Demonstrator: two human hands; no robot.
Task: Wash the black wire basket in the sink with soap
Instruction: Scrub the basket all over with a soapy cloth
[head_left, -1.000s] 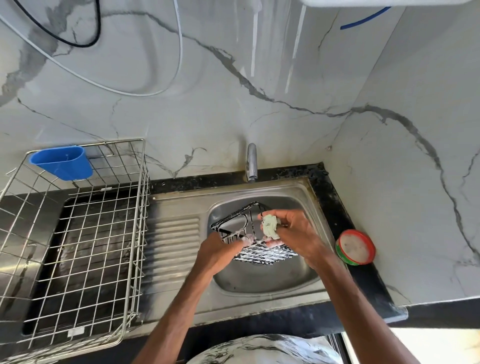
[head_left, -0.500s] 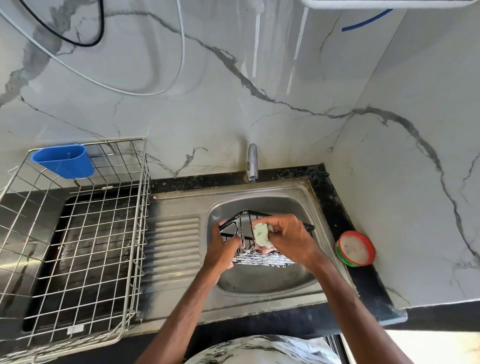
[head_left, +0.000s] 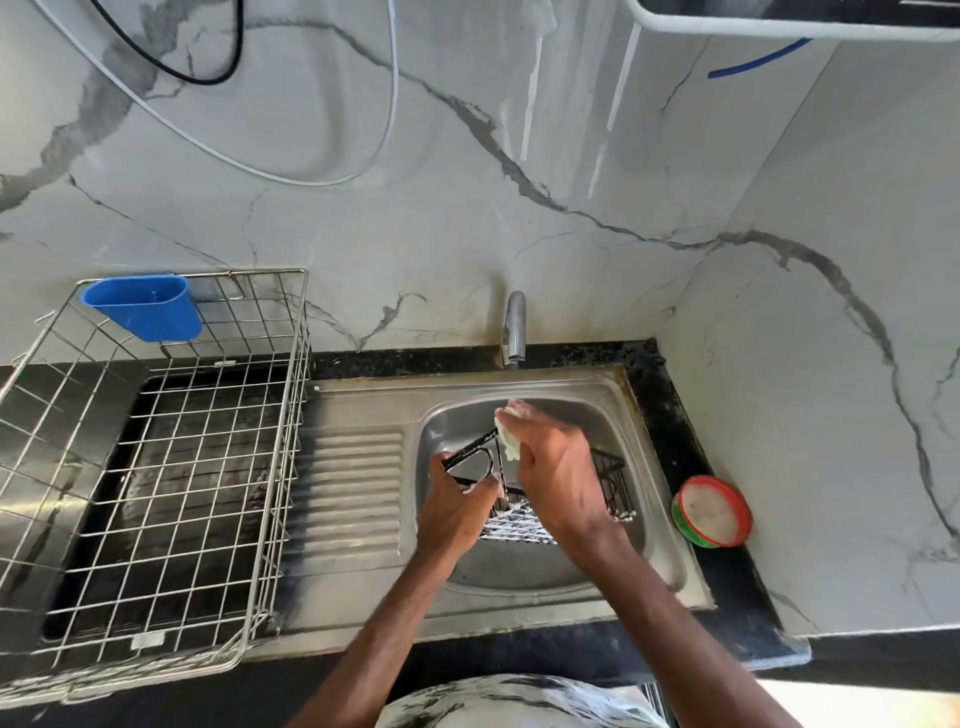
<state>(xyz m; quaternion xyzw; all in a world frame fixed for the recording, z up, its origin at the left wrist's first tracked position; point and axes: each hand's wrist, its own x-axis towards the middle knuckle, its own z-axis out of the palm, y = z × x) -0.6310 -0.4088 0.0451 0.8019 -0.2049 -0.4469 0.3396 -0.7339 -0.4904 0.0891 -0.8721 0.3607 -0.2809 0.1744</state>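
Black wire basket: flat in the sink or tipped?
Tipped. The left hand holds one rim of the black wire basket raised above the sink bowl.

The sink (head_left: 519, 387) is brushed steel with a dull sheen. The basket (head_left: 514, 527) is black coated wire, foam-flecked; the sponge (head_left: 509, 441) is pale and sudsy. At nine o'clock is a bright metal-wire rack (head_left: 298, 415); at ten, a glossy blue plastic cup (head_left: 145, 309).

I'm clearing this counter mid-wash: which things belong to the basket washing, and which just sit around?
In use: black wire basket, gripped by the left hand; soapy pad in the right hand; sink; red-rimmed tub, likely soap.
Lying about: steel dish rack; blue cup hung on it; wall cables.
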